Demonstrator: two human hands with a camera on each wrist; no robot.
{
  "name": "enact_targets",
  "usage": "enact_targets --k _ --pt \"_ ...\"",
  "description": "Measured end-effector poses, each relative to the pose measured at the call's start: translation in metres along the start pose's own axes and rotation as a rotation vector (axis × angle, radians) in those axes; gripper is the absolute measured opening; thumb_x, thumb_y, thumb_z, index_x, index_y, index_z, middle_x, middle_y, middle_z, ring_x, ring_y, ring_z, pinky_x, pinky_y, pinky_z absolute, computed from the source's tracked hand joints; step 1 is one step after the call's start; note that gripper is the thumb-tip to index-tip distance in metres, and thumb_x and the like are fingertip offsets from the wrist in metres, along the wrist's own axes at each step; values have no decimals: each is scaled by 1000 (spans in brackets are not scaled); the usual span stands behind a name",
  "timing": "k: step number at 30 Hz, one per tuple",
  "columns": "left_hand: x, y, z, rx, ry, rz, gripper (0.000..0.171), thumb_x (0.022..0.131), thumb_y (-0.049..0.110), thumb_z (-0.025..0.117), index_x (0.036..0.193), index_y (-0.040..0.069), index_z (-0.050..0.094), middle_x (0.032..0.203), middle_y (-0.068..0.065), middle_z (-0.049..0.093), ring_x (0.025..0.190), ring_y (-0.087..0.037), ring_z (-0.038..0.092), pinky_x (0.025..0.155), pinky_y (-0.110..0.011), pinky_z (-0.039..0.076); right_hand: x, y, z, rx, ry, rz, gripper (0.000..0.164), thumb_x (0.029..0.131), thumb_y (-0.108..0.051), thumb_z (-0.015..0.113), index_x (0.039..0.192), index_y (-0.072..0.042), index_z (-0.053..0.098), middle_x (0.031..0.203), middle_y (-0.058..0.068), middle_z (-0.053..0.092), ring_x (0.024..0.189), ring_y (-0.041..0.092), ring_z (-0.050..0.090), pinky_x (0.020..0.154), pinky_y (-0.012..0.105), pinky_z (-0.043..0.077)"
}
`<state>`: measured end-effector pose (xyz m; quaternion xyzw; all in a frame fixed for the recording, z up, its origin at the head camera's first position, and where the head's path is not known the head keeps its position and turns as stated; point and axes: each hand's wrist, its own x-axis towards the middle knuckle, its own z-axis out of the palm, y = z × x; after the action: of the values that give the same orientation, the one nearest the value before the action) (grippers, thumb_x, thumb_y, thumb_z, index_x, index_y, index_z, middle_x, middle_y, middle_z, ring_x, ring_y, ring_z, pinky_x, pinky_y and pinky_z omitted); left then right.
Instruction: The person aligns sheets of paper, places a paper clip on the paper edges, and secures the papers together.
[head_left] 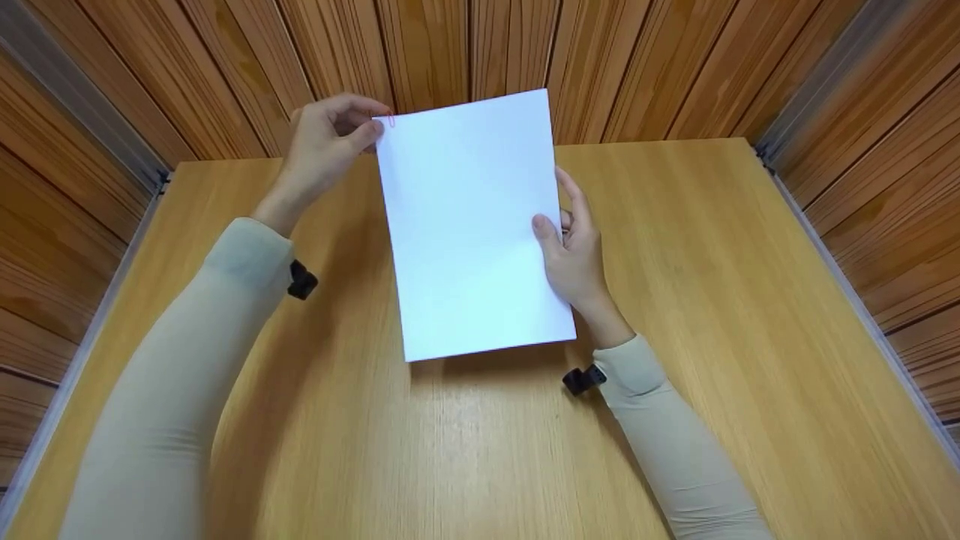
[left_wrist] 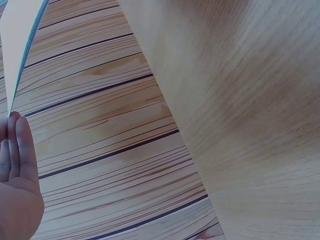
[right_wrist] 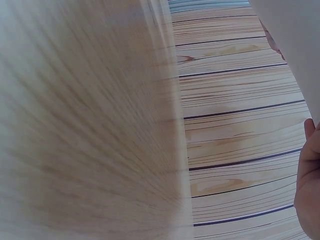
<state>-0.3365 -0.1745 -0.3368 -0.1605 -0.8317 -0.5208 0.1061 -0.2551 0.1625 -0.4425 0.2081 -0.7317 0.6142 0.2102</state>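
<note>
A white stack of paper sheets [head_left: 472, 225] is held up, tilted, above the table in the head view. At its upper left corner sits a small red paper clip [head_left: 391, 120]. My left hand [head_left: 326, 139] pinches that corner between thumb and fingers, right beside the clip. The right hand [head_left: 576, 247] grips the right edge, its thumb on the front face and its fingers behind. In the left wrist view the paper [left_wrist: 20, 45] runs edge-on up from the left fingertips. The right wrist view shows part of the sheets [right_wrist: 295, 45] above the right hand [right_wrist: 309, 180].
A wooden table [head_left: 675, 300] lies below, with shadows of the arms and paper on it. Wood-plank panels [head_left: 510, 45] stand behind and at both sides. Each sleeve cuff carries a small black camera [head_left: 302, 280].
</note>
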Motion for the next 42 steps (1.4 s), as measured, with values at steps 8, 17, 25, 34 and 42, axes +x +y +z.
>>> enact_targets --k 8,17,25,34,42 --pt "1 2 0 11 4 -50 19 104 18 70 120 15 80 98 -4 73 92 -24 72 83 -26 58 0 -2 0 14 2 20 63 108 -9 61 165 -7 33 104 15 74 67 18 60 57 24 46" --pt "0 2 0 32 7 -43 18 104 20 70 119 15 80 100 -3 74 92 -22 72 82 -26 59 0 -3 1 18 11 36 65 107 -6 61 165 -6 32 103 19 74 69 17 61 58 23 47" --pt "-1 2 0 33 9 -26 18 105 21 69 117 15 81 102 -4 75 92 -20 72 84 -26 59 0 -2 -1 20 5 22 64 108 -7 61 165 -7 33 110 17 74 73 19 66 61 24 52" --pt "0 2 -2 51 -6 -46 17 104 22 71 115 15 81 101 -4 76 94 -25 73 84 -25 59 0 -1 -1 10 -7 16 62 109 -10 61 164 -6 33 94 15 73 68 18 64 59 25 51" --pt "0 0 -4 55 -22 -57 19 104 24 71 117 15 80 106 -4 75 96 -22 73 86 -26 58 0 -1 -2 14 -7 22 62 109 -11 61 164 -7 34 102 14 76 72 19 68 61 26 54"
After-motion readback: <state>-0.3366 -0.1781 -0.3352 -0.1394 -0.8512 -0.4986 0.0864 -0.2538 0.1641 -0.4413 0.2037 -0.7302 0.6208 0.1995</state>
